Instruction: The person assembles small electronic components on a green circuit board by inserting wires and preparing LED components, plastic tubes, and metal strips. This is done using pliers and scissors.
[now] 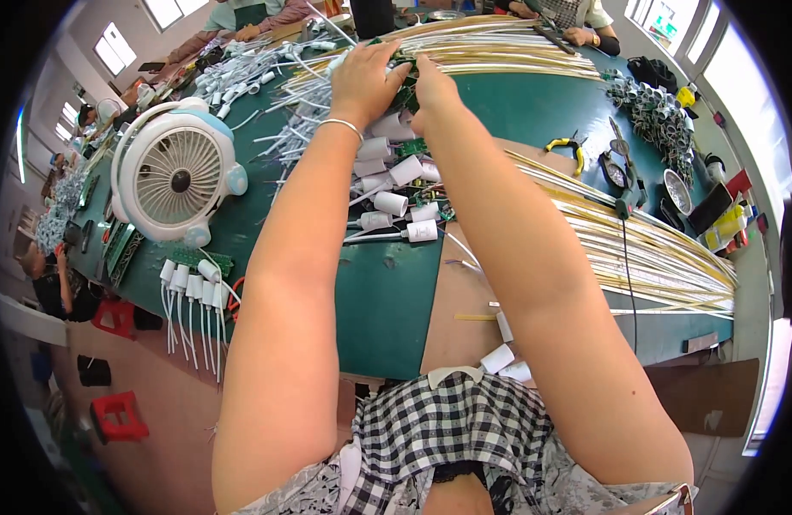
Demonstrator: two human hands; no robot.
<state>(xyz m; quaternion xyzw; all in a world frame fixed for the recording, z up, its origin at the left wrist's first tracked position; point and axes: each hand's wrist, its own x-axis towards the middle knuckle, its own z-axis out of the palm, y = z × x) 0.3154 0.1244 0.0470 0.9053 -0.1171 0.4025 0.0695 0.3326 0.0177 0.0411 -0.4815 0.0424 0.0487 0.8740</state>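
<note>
Both my arms stretch far out over the green table. My left hand, with a bracelet at its wrist, has its fingers curled around a dark green circuit board piece. My right hand closes on the same green piece from the other side. Its exact shape and number are partly hidden by my fingers. Just below my hands lies a pile of white plastic cylinders with cables, mixed with bits of green board. Beyond my left hand, white cables spread across the tabletop.
A white and blue fan stands at left, near a row of corded white cylinders. Long white and yellow strips lie at right, with yellow-handled pliers and a corded tool. Other people sit at the far side.
</note>
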